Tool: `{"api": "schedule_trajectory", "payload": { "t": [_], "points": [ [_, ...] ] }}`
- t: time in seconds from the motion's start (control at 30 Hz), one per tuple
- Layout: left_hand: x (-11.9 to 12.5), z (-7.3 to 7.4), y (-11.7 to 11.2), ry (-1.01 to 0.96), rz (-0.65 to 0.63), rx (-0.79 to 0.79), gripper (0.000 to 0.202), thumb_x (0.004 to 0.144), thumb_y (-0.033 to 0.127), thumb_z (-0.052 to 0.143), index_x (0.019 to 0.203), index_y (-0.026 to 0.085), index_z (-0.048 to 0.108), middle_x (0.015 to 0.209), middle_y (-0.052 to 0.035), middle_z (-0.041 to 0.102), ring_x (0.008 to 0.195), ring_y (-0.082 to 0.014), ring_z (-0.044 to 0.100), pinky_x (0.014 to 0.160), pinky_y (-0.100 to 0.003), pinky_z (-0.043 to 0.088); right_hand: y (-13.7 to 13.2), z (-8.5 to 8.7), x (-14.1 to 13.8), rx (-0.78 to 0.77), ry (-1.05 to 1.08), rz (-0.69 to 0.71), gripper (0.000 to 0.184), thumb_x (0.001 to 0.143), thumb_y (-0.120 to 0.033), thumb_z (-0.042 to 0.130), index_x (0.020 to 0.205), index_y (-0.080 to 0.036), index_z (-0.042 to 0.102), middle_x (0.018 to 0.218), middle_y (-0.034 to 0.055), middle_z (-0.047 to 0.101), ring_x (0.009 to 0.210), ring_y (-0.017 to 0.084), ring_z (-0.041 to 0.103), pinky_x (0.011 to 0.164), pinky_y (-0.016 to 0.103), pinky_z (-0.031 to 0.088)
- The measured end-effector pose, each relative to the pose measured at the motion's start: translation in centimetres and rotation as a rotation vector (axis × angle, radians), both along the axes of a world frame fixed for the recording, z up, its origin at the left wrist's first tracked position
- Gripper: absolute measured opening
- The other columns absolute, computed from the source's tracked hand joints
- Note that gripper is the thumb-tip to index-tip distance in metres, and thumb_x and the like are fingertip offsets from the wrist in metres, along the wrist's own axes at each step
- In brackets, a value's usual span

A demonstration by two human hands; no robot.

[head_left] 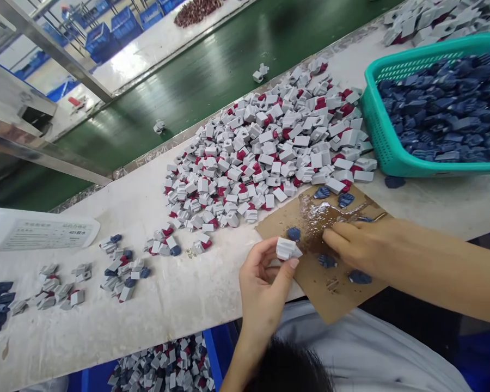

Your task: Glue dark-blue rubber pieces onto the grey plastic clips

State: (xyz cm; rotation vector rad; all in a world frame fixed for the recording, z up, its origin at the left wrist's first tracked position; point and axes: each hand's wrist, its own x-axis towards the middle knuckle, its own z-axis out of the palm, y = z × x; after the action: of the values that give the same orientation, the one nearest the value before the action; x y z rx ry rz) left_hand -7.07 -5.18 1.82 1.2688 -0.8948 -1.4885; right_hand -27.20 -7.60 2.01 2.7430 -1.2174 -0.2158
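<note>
My left hand point(265, 283) pinches a small light-grey plastic piece point(286, 249) between thumb and fingers, just over the left edge of a brown cardboard sheet point(330, 305). On the cardboard, my right hand point(353, 247) has its fingers drawn together at a wet, shiny patch point(318, 215). Whatever those fingertips hold, if anything, is hidden. Around them lie several dark-blue plastic pieces, among them one point(294, 234) beside the grey piece and one point(359, 277) below my right hand.
A large heap of grey and dark-red pieces point(265, 147) covers the table point(204, 288) behind the cardboard. At right stands a green basket point(433, 169) of dark-blue pieces. A white labelled bottle point(41, 231) lies left. Beyond runs a green conveyor belt point(212, 81); a blue bin point(214, 356) sits below.
</note>
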Motion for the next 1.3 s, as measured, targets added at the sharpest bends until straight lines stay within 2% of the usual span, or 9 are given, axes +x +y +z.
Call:
{"api": "schedule_trajectory", "payload": {
  "t": [0.1,0.2,0.33,0.4,0.5,0.77,0.97,1.13,1.3],
  "points": [
    [0.0,-0.1,-0.2,0.031,0.029,0.024,0.025,0.074,0.021,0.080,0.098,0.018,0.070,0.091,-0.0047,0.076,0.083,-0.0139,0.072,0.064,-0.014,0.056,-0.3,0.1,-0.3,-0.014,-0.054,0.055,0.027,0.067,0.002,0.055,0.074,-0.022,0.047,0.066,-0.0004,0.054,0.052,0.019,0.053,0.048,0.033,0.028],
    [0.0,0.0,-0.2,0.099,0.038,0.039,0.026,0.072,0.020,0.082,0.096,0.019,0.071,0.089,-0.0039,0.077,0.081,-0.0128,0.073,0.064,-0.013,0.055,-1.0,1.3,-0.5,0.213,-0.271,-0.027,0.023,0.071,0.000,0.050,0.075,-0.023,0.048,0.068,-0.0001,0.060,0.054,0.018,0.057,0.049,0.031,0.034],
    [0.0,0.3,0.1,0.205,0.056,0.023,0.026,0.069,0.017,0.085,0.092,0.020,0.073,0.084,-0.0011,0.077,0.076,-0.0105,0.073,0.064,-0.012,0.056,-1.5,3.9,0.0,0.625,-0.734,-0.287,0.010,0.091,-0.033,0.049,0.087,-0.027,0.056,0.060,-0.0046,0.057,0.049,0.012,0.053,0.044,0.023,0.040],
    [0.0,0.5,0.3,0.252,0.039,0.021,0.027,0.068,0.016,0.085,0.092,0.022,0.073,0.084,0.0011,0.078,0.075,-0.0091,0.072,0.065,-0.011,0.056,-1.3,4.7,0.4,0.785,-0.921,-0.385,0.020,0.090,-0.047,0.052,0.091,-0.029,0.060,0.060,-0.0045,0.058,0.050,0.012,0.054,0.042,0.021,0.041],
    [-0.1,0.7,0.6,0.289,0.008,0.025,0.028,0.069,0.015,0.085,0.093,0.025,0.073,0.085,0.0032,0.077,0.075,-0.0075,0.071,0.066,-0.011,0.056,-0.9,5.1,0.9,0.943,-1.018,-0.440,0.024,0.088,-0.052,0.056,0.091,-0.029,0.063,0.066,-0.0031,0.063,0.055,0.012,0.058,0.045,0.020,0.043],
    [-0.3,1.1,0.7,0.174,0.011,-0.012,0.027,0.066,0.020,0.087,0.088,0.021,0.072,0.085,-0.0019,0.079,0.075,-0.0140,0.074,0.064,-0.016,0.058,-1.0,5.6,1.7,0.924,-0.985,-0.416,0.023,0.086,-0.043,0.052,0.079,-0.024,0.063,0.056,-0.0025,0.053,0.048,0.011,0.048,0.042,0.023,0.034],
    [-0.3,1.1,1.1,0.106,-0.009,-0.110,0.027,0.069,0.011,0.083,0.090,0.023,0.072,0.089,-0.0002,0.079,0.079,-0.0139,0.075,0.070,-0.018,0.060,-1.1,6.0,1.8,0.723,-0.799,-0.247,0.022,0.082,-0.026,0.048,0.062,-0.022,0.043,0.049,-0.0065,0.049,0.041,0.009,0.041,0.040,0.024,0.027],
    [-0.5,0.8,1.2,0.048,-0.048,-0.129,0.021,0.071,0.017,0.083,0.087,0.019,0.070,0.085,-0.0048,0.079,0.073,-0.0186,0.075,0.068,-0.025,0.063,-0.6,6.9,1.7,0.698,-0.726,-0.204,0.024,0.086,-0.017,0.048,0.064,-0.022,0.039,0.053,-0.0069,0.048,0.045,0.009,0.041,0.043,0.025,0.027],
    [-0.5,0.2,1.2,0.073,-0.142,-0.119,0.022,0.073,0.020,0.081,0.090,0.020,0.068,0.085,-0.0053,0.077,0.075,-0.0176,0.074,0.068,-0.025,0.059,-0.4,7.2,1.7,0.742,-0.709,-0.234,0.025,0.088,-0.010,0.049,0.067,-0.021,0.040,0.059,-0.0064,0.047,0.051,0.009,0.040,0.048,0.025,0.028]
  ]
}}
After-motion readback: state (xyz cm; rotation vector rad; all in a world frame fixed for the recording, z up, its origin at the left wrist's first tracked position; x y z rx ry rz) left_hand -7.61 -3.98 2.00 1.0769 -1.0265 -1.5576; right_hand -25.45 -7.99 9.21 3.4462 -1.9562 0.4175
